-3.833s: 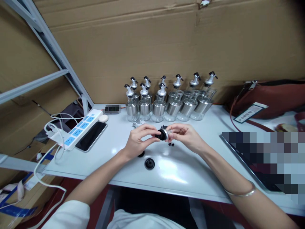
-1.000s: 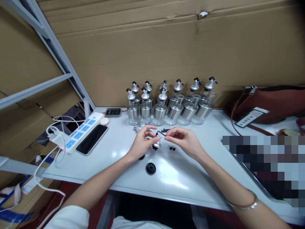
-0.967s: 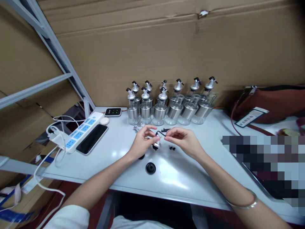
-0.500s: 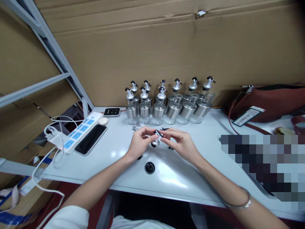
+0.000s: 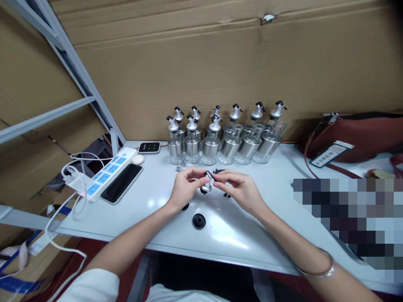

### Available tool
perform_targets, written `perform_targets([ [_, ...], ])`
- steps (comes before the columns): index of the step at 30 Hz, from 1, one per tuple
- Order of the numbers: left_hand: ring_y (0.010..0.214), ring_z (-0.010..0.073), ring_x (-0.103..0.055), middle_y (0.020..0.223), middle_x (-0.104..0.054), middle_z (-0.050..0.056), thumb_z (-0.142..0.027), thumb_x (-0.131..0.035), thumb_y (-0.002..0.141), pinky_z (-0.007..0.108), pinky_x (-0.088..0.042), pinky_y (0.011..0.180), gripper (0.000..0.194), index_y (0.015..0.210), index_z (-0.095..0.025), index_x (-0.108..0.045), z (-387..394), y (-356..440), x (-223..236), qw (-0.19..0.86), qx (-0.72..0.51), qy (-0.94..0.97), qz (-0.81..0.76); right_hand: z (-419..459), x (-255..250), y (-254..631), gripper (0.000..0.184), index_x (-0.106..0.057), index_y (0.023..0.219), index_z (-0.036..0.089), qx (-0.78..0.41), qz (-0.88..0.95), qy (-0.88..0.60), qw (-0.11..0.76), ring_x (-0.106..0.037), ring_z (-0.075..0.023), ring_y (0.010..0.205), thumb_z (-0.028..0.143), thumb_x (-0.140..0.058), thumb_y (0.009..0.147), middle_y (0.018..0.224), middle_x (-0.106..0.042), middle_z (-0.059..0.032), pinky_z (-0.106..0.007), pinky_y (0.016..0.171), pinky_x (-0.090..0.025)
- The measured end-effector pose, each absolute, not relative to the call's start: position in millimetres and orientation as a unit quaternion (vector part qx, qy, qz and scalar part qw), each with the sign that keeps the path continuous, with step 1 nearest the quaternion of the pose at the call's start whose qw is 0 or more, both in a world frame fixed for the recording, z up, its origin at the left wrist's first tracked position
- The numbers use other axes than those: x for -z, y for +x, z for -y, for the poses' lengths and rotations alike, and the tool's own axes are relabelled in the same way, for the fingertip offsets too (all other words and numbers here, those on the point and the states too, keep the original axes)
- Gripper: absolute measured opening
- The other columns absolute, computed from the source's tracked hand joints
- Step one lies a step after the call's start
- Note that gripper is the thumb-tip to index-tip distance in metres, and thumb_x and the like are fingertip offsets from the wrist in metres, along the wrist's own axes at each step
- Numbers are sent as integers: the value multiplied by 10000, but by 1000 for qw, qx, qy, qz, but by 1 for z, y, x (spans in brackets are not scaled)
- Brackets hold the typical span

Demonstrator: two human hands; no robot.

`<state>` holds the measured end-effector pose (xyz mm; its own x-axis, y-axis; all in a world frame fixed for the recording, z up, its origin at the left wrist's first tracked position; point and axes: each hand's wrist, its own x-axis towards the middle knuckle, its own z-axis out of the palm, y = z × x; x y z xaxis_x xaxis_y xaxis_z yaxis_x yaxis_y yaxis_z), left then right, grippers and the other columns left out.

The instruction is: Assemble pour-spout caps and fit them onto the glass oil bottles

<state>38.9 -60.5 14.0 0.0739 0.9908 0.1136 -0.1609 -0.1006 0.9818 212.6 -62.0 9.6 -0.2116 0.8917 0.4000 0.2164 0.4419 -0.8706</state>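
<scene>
Above the middle of the table, my left hand pinches a silver pour spout with a black base. My right hand is closed on the black flip cap at the spout's top, thumb and forefinger together. A round black stopper lies on the table nearer to me. Another black piece is partly covered by my left wrist. Small black parts lie under my right hand, and clear plastic pieces sit just beyond my left fingers.
Glass and steel oil bottles with spouts stand in rows against the cardboard wall. A power strip, a phone and a small black device lie at the left. A brown bag and a blurred-out patch are at the right.
The view has shifted very slightly. Both hands keep their hold on the spout, with my right fingers barely moved at its black cap.
</scene>
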Motion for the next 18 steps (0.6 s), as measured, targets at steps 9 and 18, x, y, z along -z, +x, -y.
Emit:
perform_targets([
  [9,577,99,-608,666,-685,2,-287,-842,505,217,-497,559,320,697,-124,-645,64,44,-18,570,-560,426,-424,65,-5,208,203,-759,940,237,-256,739,-363,508,-669,-180,730,335,-706,770,838,-735,-64,-322,670,-552],
  [18,539,92,-601,640,-665,-6,-313,-865,484,200,-456,506,399,721,-121,-608,65,49,-15,634,-544,371,-405,64,-6,210,153,-771,862,264,-302,713,-365,517,-683,-197,771,365,-684,786,845,-738,-63,-349,704,-559],
])
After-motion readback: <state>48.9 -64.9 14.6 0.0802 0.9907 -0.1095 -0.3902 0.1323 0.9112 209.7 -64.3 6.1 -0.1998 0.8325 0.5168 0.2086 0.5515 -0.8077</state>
